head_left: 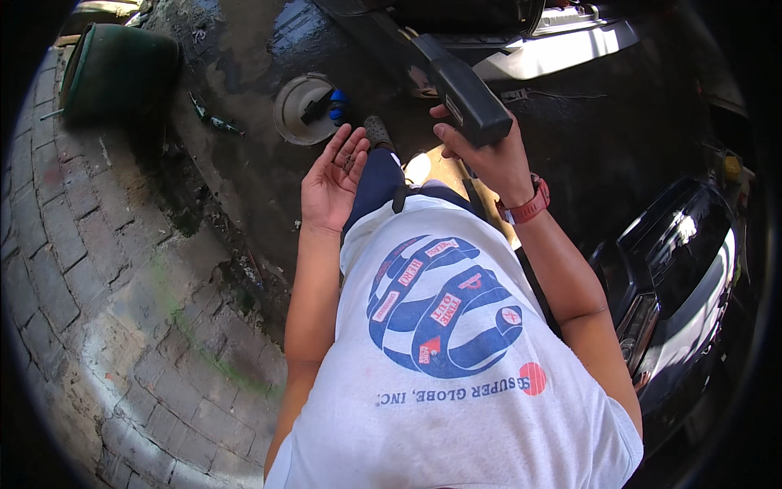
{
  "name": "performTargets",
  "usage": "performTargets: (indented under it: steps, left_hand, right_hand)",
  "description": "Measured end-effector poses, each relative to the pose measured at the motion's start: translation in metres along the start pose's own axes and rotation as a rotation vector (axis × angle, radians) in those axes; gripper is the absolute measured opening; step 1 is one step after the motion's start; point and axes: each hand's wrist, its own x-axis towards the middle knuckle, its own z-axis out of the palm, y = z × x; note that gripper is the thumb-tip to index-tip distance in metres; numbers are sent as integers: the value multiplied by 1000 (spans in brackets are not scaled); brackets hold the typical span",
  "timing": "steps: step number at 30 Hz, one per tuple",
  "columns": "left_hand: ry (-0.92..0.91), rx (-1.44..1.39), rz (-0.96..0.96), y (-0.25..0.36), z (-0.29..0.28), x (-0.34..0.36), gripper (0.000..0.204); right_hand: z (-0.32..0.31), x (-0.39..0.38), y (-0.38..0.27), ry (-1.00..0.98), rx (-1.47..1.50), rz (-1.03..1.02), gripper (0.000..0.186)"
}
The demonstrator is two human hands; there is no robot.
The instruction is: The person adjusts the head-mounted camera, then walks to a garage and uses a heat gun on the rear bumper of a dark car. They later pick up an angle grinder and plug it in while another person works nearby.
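Observation:
My left hand (332,175) is raised palm up at the middle of the view, fingers loosely curled and apart, holding nothing. My right hand (487,157), with a red watch on the wrist, grips a long black box-shaped object (472,102) that tapers at its upper end; what kind of thing it is, I cannot tell. Beyond my left hand, on the dark wet ground, lies a round pale basin or lid (289,118) holding a blue and black item (336,106). My feet, dark trousers and white printed shirt are below me.
A dark green barrel (122,73) lies at upper left on grey pavers (90,269). A vehicle with a silver lower edge (554,50) stands at the top. Glossy black bodywork (668,285) is at my right, and a pale cable (566,94) lies on the ground.

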Motion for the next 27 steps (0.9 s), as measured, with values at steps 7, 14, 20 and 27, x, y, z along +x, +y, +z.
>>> performTargets:
  steps: [7,14,20,27]
  left_hand:
    - [-169,60,-204,-21,86,15,50]
    - [-259,164,-313,-42,95,28,45]
    - [-280,224,-297,-64,113,31,45]
    - [-193,187,-264,-73,116,27,44]
  right_hand:
    - [33,-30,16,113,32,-320,58]
    - [8,-27,10,116,-233,-292,63]
    - [-8,-34,17,142,-195,-248,63]
    - [-2,-44,22,312,-146,-336,54]
